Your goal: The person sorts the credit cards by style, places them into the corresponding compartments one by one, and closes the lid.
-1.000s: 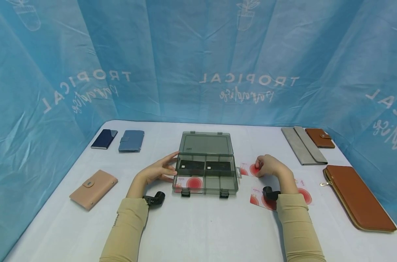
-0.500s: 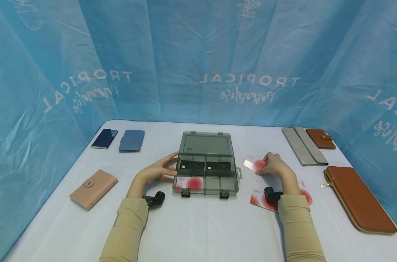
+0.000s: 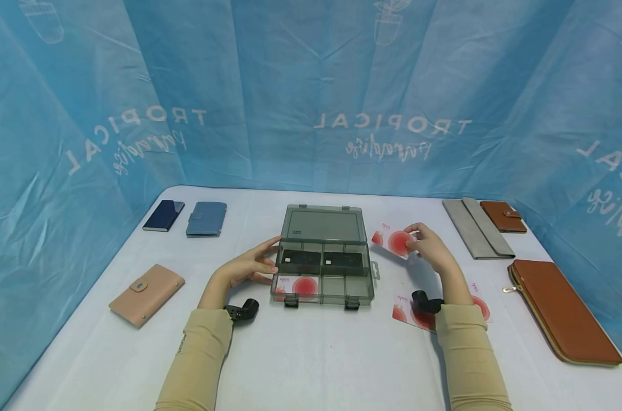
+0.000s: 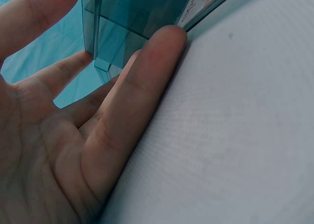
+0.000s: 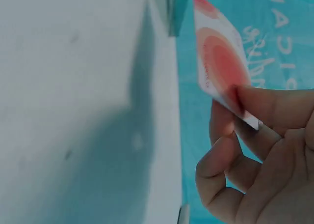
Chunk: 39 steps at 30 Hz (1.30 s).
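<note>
A translucent grey-green plastic compartment box (image 3: 344, 298) stands on the table with its lid raised behind it. Two black cards (image 3: 301, 261) lie in the rear compartments, and a red-and-white card (image 3: 297, 286) is in the front left one. My left hand (image 3: 246, 266) touches the box's left wall, its fingers spread and extended; the left wrist view shows fingertips (image 4: 164, 40) against the clear side. Between thumb and fingers my right hand (image 3: 430, 248) pinches another red-and-white card (image 5: 221, 62), held tilted above the table to the box's right.
More red-and-white cards (image 3: 400, 311) lie partly under the right forearm. On the left are a pinkish-tan card wallet (image 3: 148, 295), a light blue wallet (image 3: 206, 219) and a navy one (image 3: 164, 216). A grey pouch (image 3: 477, 228), brown wallet (image 3: 502, 217) and brown zip purse (image 3: 565, 311) lie right.
My right hand has lifted the red-and-white card off the table, its printed side now tilted up near the box's right side. The left hand has stayed at the box.
</note>
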{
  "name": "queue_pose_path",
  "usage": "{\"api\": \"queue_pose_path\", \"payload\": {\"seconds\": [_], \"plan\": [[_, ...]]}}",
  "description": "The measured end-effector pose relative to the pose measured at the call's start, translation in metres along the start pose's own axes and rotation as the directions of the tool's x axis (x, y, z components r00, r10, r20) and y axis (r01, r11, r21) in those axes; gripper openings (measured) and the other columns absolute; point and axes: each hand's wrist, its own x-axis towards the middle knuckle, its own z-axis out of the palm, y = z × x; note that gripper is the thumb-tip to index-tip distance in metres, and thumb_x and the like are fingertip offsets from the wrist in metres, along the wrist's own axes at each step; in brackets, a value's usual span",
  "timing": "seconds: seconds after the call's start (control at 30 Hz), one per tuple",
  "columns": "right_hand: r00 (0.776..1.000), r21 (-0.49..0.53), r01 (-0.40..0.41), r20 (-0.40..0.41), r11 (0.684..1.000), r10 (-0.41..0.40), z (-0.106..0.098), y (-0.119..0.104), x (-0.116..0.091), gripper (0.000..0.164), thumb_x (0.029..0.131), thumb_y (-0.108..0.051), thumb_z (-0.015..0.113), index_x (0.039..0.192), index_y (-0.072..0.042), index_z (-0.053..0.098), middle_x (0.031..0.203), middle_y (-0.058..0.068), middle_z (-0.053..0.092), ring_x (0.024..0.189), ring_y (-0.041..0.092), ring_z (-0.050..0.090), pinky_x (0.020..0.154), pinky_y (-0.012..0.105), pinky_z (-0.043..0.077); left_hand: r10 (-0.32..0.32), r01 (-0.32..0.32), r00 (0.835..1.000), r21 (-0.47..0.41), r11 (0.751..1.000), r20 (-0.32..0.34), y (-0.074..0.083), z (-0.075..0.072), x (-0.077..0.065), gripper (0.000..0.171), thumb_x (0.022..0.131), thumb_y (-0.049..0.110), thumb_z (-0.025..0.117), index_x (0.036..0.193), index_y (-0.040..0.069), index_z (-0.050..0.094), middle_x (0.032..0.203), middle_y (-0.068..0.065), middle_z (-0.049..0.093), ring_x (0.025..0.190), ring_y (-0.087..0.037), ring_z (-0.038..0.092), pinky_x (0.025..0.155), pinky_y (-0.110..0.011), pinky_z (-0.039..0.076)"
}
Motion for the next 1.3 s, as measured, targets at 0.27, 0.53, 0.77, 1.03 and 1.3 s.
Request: {"api": "queue_pose_path", "payload": {"seconds": [0.27, 0.53, 0.77, 1.03, 1.3], "plan": [[0.98, 0.229, 0.06, 0.173, 0.971, -0.101, 0.004, -0.023, -0.004, 0.029, 0.095, -0.016, 0.049, 0.116, 0.004, 0.048, 0.081, -0.003, 0.058, 0.074, 0.012, 0.054, 0.07, 0.029, 0.046, -0.018, 0.018, 1.0, -0.005, 1.0, -0.012, -0.001, 0.0, 0.001, 0.086, 0.085, 0.006, 0.061, 0.151, 0.024, 0.009, 0.153, -0.016, 0.004, 0.092, -0.017, 0.054, 0.086, -0.047, 0.05], [0.921, 0.088, 0.195, 0.326, 0.977, -0.213, 0.031, -0.046, -0.016, 0.018, 0.088, -0.01, 0.059, 0.103, -0.002, 0.065, 0.092, 0.007, 0.058, 0.081, 0.032, 0.056, 0.074, 0.045, 0.047, -0.005, 0.005, 1.0, -0.008, 1.0, -0.001, -0.002, -0.001, 0.001, 0.086, 0.085, 0.005, 0.06, 0.151, 0.022, 0.007, 0.153, -0.018, 0.002, 0.09, -0.016, 0.054, 0.087, -0.048, 0.049], [0.916, -0.122, 0.232, 0.36, 0.965, -0.175, 0.054, -0.059, -0.026, 0.015, 0.082, 0.005, 0.057, 0.09, -0.004, 0.066, 0.078, 0.006, 0.061, 0.073, 0.021, 0.053, 0.068, 0.04, 0.049, -0.013, 0.013, 1.0, 0.009, 1.0, -0.011, 0.0, 0.0, 0.0, 0.086, 0.085, 0.008, 0.061, 0.151, 0.023, 0.008, 0.153, -0.017, 0.004, 0.093, -0.017, 0.054, 0.088, -0.048, 0.049], [0.898, -0.348, 0.325, 0.404, 0.879, -0.172, 0.07, -0.066, -0.032, 0.011, 0.079, 0.0, 0.067, 0.08, -0.01, 0.066, 0.072, -0.002, 0.06, 0.067, 0.013, 0.053, 0.061, 0.027, 0.046, -0.026, 0.027, 0.999, 0.031, 0.999, -0.025, -0.001, 0.0, 0.002, 0.085, 0.085, 0.011, 0.062, 0.15, 0.026, 0.01, 0.154, -0.015, 0.006, 0.099, -0.021, 0.052, 0.089, -0.05, 0.047], [0.896, -0.457, 0.361, 0.411, 0.813, -0.166, 0.07, -0.069, -0.033, 0.005, 0.083, -0.01, 0.067, 0.084, -0.011, 0.071, 0.084, -0.002, 0.065, 0.078, 0.015, 0.058, 0.069, 0.032, 0.05, -0.028, 0.029, 0.999, 0.029, 0.999, -0.023, -0.001, -0.001, 0.002, 0.085, 0.086, 0.01, 0.062, 0.15, 0.027, 0.01, 0.154, -0.015, 0.006, 0.099, -0.02, 0.052, 0.089, -0.049, 0.047]]}}
